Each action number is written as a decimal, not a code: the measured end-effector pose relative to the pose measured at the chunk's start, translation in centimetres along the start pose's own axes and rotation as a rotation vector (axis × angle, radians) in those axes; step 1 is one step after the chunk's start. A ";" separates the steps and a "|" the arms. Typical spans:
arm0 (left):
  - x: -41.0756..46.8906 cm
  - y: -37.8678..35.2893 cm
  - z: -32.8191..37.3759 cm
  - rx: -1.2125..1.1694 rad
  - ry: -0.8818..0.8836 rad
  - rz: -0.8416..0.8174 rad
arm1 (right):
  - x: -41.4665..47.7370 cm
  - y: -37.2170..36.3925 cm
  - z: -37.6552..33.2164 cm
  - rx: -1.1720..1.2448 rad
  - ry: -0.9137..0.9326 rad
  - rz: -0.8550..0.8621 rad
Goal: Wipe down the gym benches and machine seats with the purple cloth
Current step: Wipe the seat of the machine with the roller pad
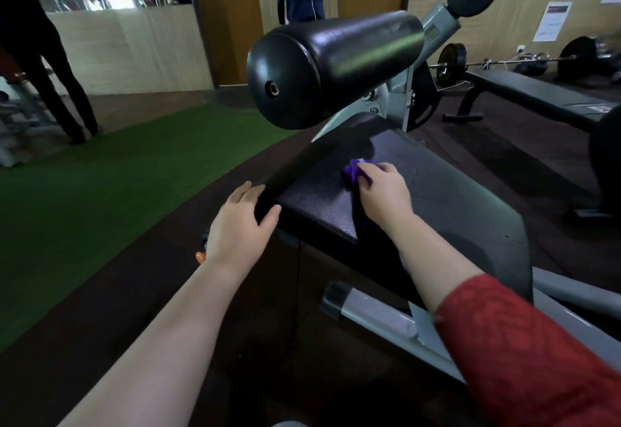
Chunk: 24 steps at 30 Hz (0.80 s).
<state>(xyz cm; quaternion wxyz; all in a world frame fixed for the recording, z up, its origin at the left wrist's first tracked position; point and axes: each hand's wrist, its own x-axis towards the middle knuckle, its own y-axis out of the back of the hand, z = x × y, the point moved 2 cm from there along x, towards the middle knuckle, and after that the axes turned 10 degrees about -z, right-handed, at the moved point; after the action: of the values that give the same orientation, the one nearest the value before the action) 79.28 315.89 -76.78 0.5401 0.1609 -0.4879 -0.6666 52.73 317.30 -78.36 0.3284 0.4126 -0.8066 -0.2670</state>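
Note:
A black padded machine seat (437, 191) slopes across the middle of the view. My right hand (383, 191) presses a bunched purple cloth (353, 171) onto the seat's upper surface, the cloth showing past my fingertips. My left hand (240, 225) rests on the seat's near left corner, fingers curled over its edge and holding nothing else. A large black roller pad (332, 64) hangs just above and behind the seat.
A flat black bench (537, 94) with a loaded barbell (504, 62) stands at the right. Grey machine frame tubes (376, 315) run below the seat. Green turf (100, 184) covers the floor on the left, where a person's legs (64, 90) stand. Wooden doors at the back.

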 end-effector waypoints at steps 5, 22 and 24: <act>-0.9 0.8 -1.3 -0.049 0.010 -0.050 | 1.4 -3.7 -8.2 -0.064 0.321 -0.122; -0.7 1.2 -1.5 -0.069 0.080 -0.060 | 0.4 -4.1 -9.2 -0.106 0.419 -0.190; -0.5 1.3 -1.6 -0.071 0.090 -0.087 | -0.1 -3.5 -8.7 -0.094 0.526 -0.276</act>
<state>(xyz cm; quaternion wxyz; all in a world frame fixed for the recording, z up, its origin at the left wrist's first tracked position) 81.45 315.67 -76.63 0.5374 0.1923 -0.4319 -0.6984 60.99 314.21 -75.29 0.5052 0.5577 -0.6171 -0.2301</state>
